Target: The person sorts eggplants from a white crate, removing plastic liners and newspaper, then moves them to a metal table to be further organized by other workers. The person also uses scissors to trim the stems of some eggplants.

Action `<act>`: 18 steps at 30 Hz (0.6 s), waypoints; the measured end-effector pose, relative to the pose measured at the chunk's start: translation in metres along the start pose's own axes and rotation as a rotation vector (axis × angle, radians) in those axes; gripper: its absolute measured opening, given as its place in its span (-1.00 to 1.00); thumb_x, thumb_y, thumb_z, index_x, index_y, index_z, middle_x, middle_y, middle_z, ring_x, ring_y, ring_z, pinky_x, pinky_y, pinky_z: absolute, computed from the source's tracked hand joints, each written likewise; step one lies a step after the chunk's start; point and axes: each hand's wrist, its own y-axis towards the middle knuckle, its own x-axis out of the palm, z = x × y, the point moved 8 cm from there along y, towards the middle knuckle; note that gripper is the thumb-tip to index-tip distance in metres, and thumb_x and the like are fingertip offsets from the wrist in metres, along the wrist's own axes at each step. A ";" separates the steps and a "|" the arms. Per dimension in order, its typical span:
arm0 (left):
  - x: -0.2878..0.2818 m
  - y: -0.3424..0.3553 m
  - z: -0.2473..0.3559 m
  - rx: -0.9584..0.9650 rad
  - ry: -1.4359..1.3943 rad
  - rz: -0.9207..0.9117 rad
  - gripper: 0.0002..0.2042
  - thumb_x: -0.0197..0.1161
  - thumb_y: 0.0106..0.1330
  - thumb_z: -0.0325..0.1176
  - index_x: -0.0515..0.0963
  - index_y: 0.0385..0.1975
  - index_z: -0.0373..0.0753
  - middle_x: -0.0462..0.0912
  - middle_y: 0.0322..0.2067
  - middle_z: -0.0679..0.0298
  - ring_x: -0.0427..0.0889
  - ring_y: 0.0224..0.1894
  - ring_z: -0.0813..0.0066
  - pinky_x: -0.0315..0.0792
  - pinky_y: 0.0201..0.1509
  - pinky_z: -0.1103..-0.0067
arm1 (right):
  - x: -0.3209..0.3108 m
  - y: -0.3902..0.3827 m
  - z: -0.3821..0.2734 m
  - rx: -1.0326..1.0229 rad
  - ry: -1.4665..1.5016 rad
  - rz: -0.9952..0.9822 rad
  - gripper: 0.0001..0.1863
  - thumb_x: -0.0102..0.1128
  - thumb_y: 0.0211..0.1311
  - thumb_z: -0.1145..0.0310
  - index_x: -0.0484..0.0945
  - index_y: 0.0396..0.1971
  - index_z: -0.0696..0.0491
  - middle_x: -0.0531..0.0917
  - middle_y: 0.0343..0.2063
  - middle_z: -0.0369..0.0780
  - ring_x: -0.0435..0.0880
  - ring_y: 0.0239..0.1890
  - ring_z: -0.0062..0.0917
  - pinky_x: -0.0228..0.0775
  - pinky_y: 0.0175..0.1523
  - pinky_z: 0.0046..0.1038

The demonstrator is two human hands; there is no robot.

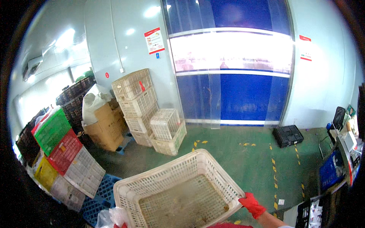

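Two hands in red gloves show at the large off-white crate (178,199), which lies at the lower middle of the view, its open top facing up and its slotted walls sloping around a stained mesh bottom. Fingers of the right hand (252,204) are closed over the rim at the crate's right corner. Of the left hand (121,225) only a sliver of red appears at the lower edge, so I cannot tell whether it grips anything; a clear plastic bag (113,217) bunches just beside it, against the crate's left end. Whether the crate touches the green floor (243,167) is also hard to tell. Left of it, a blue pallet (104,193) shows next to leaning crates, among them a green crate (52,131) above a red crate (65,151). Farther back, a tall stack of off-white crates (137,102) stands near the wall, between cardboard boxes (104,127) and a smaller pair of crates, one set inside the other. Beyond the floor hangs a blue door (247,95) with a bright window band, and a black crate (288,136) sits near its right foot.
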 end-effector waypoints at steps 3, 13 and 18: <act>0.024 0.054 0.035 0.042 0.016 -0.058 -0.27 0.46 -0.17 -0.10 0.41 0.03 -0.37 0.55 -0.06 -0.01 0.53 0.01 0.14 0.40 0.06 0.37 | 0.020 0.076 -0.013 -0.102 0.145 0.013 -0.58 0.26 -0.07 0.30 0.50 -0.24 0.29 0.62 -0.46 -0.08 0.62 -0.49 -0.36 0.48 -0.44 -0.33; 0.092 0.226 0.182 0.228 0.022 -0.255 -0.19 0.49 -0.22 -0.09 0.36 0.08 -0.37 0.53 -0.01 0.01 0.50 0.06 0.14 0.39 0.09 0.37 | 0.001 0.201 -0.122 -0.062 0.264 0.106 -0.51 0.24 -0.02 0.25 0.44 -0.15 0.30 0.61 -0.39 -0.08 0.62 -0.48 -0.32 0.49 -0.47 -0.34; 0.109 0.291 0.276 0.250 -0.031 -0.293 -0.14 0.51 -0.27 -0.12 0.32 0.11 -0.37 0.51 0.01 0.02 0.48 0.08 0.17 0.37 0.12 0.40 | 0.001 0.291 -0.122 -0.029 0.101 -0.011 -0.58 0.23 0.03 0.28 0.45 -0.20 0.31 0.61 -0.42 -0.09 0.64 -0.44 -0.32 0.53 -0.44 -0.32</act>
